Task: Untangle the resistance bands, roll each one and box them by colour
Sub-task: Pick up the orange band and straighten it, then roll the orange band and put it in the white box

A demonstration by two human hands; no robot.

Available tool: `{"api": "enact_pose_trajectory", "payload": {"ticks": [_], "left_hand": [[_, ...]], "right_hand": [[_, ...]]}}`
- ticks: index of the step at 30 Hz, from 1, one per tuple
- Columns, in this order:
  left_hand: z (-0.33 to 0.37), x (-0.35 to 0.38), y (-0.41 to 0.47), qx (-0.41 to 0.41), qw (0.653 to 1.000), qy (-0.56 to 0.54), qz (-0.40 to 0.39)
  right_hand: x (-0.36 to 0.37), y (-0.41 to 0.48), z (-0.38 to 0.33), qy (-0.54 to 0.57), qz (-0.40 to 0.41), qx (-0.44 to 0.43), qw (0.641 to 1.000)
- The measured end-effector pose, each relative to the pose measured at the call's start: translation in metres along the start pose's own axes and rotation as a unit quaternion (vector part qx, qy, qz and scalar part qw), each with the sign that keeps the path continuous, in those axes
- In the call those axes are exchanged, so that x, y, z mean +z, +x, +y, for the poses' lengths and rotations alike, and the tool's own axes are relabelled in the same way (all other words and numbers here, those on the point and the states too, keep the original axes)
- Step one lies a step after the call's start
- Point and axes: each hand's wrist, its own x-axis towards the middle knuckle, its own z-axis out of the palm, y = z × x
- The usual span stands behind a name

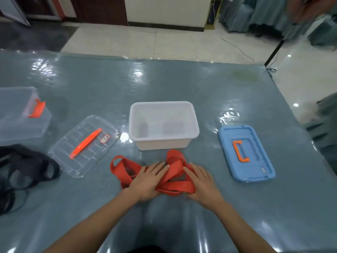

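The fingers (158, 166) of my left hand (145, 181) lay straight and a little spread, pressing flat on the tangle of red bands (176, 166). The fingers (190, 170) of my right hand (203, 183) were straight too and closer together, resting on the tangle's right side. Neither hand pinched a strap, as far as I could see, and I could not tell where either thumb sat.

The red bands lay in a loose knot on the desk (182, 84), under and between both hands. One loop stuck out to the left, and a hump of strap rose on the far side.

Just beyond the knot stood the white box (162, 145), its top open. To its right, apart from it, the blue lid (255, 161) lay flat with its orange handle facing up. Left of the white box lay the clear lid (87, 161), carrying an orange handle and a small label. Further left, at the frame's edge, stood the clear box (16, 123) with an orange clasp. Nearer to me on that side, the black bands (27, 170) sat in a heap, well apart from the red ones
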Motion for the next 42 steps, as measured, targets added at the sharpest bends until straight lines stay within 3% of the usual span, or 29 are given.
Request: {"api": "enact_pose_trajectory", "payload": {"ticks": [4, 11, 17, 25, 28, 31, 36, 39, 42], "left_hand": [[-0.002, -0.007, 0.007, -0.033, 0.999, 0.025, 0.022], [0.008, -0.015, 0.001, -0.118, 0.991, 0.058, 0.036], [0.040, 0.012, -0.020, 0.021, 0.996, 0.077, 0.045], [0.053, 0.008, -0.023, -0.024, 0.999, 0.018, 0.012], [0.059, -0.006, -0.020, -0.048, 0.997, -0.048, 0.038], [0.062, -0.035, -0.014, -0.069, 0.974, -0.179, 0.120], [0.078, -0.112, 0.004, -0.098, 0.889, -0.369, 0.252], [0.091, -0.163, 0.011, -0.055, 0.838, -0.448, 0.305], [0.098, -0.206, 0.015, -0.024, 0.807, -0.456, 0.375]], "right_hand": [[0.005, -0.008, 0.026, 0.025, -0.048, 0.038, 0.998], [-0.001, 0.003, 0.037, 0.245, -0.065, 0.068, 0.965], [-0.002, 0.005, 0.040, 0.364, -0.009, 0.102, 0.926], [-0.004, 0.016, 0.049, 0.263, -0.031, 0.123, 0.956], [-0.021, 0.021, 0.043, 0.264, 0.036, 0.139, 0.954], [-0.060, 0.028, 0.034, 0.260, 0.157, 0.094, 0.948], [-0.140, 0.033, 0.000, 0.266, 0.349, -0.014, 0.898], [-0.178, 0.035, -0.022, 0.284, 0.411, -0.049, 0.865], [-0.214, 0.037, -0.039, 0.330, 0.446, -0.069, 0.829]]}}
